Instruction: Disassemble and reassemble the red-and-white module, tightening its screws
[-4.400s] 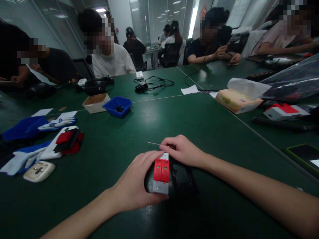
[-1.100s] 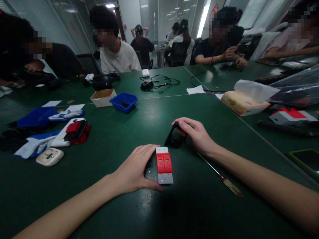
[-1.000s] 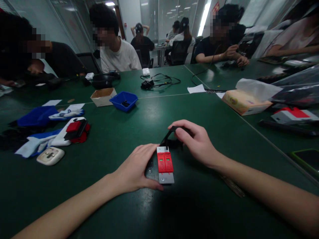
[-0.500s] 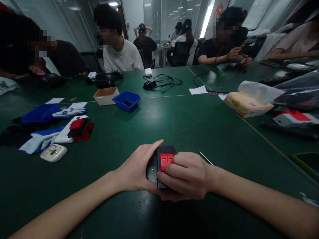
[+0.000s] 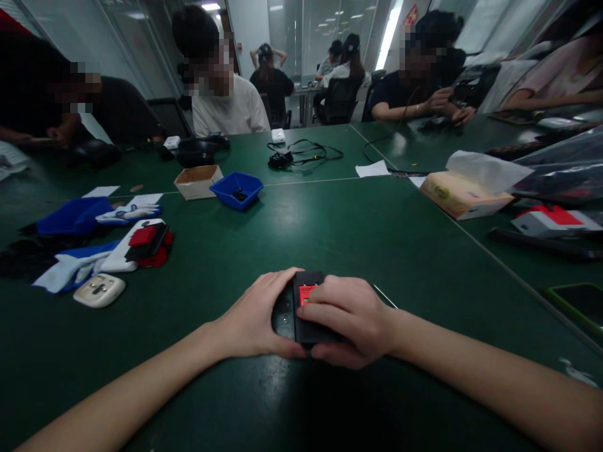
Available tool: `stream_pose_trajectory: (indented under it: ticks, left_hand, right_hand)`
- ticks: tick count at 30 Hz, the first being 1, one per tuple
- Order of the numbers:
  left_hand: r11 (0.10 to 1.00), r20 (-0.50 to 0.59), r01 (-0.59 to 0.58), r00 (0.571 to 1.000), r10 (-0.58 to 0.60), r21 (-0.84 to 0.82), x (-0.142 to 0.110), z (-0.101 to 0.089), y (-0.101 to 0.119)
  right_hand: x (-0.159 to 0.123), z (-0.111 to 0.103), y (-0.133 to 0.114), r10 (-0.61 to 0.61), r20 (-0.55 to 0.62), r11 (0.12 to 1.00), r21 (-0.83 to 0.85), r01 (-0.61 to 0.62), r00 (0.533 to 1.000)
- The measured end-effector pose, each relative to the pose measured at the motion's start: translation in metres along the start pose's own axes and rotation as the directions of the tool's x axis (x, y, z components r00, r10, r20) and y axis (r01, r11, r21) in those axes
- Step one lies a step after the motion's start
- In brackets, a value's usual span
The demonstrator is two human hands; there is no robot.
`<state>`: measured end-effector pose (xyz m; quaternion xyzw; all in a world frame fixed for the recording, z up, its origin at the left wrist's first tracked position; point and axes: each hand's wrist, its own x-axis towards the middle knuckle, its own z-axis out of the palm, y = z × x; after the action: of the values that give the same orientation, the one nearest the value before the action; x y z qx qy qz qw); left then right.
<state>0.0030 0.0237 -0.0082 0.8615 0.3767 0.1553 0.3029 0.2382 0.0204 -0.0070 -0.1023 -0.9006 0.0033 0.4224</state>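
On the left of the green table (image 5: 211,389) lies a white-and-blue glove (image 5: 75,267), with a cream case (image 5: 100,290) just nearer. Near the middle, the left hand (image 5: 257,317) grasps a black frame (image 5: 308,277) around a red block (image 5: 308,292) by its far and near ends. The right hand (image 5: 351,320) grips it from the right, fingers over the block. A thin metal rod (image 5: 385,296) lies just beyond the right wrist; a tissue box (image 5: 464,193) sits far right.

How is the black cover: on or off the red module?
On: the black cover frames the red module. Whether fully seated, I cannot tell.
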Motion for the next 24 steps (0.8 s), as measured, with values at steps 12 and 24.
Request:
stream_pose_trajectory:
  ticks: [12, 24]
  left_hand:
    - [0.999, -0.021, -0.025, 0.999, 0.025, 0.02, -0.0014, 0.001, -0.0012]
    - [0.988, -0.009, -0.129, 0.991, 0.13, 0.08, -0.0042, 0.0041, -0.0013]
  right_hand:
    - [-0.0026, 0.0004, 0.009, 0.309, 0.009, 0.94, 0.151, -0.307, 0.951]
    - [-0.0037, 0.0017, 0.0104, 0.287, 0.014, 0.953, 0.1, -0.287, 0.958]
